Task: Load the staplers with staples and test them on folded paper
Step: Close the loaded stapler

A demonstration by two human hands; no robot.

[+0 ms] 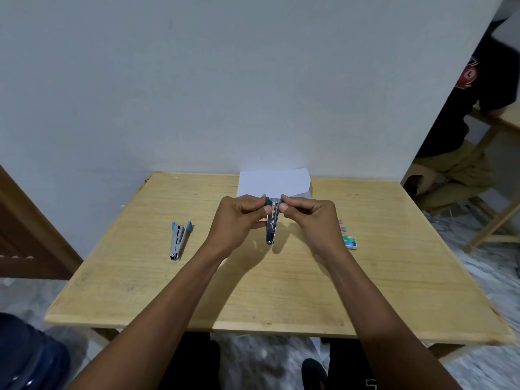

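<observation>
Just two: green stapler (272, 227), blue stapler (177, 241).

Your centre stapler (271, 225) is silver with dark green ends, the left stapler (177, 240) silver with light blue; the paper (274, 182) is white, the table (281, 291) pale wood grain.

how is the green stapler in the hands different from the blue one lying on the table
Colour: the green-tipped metal stapler has dark green ends, while the blue-tipped metal stapler has light blue ones.
Place: the green-tipped one is pinched between the left hand and the right hand. The blue-tipped one lies untouched on the wooden table, off to the left.
Shared: both are spread open in a V, with the hinge end towards the person.
</observation>
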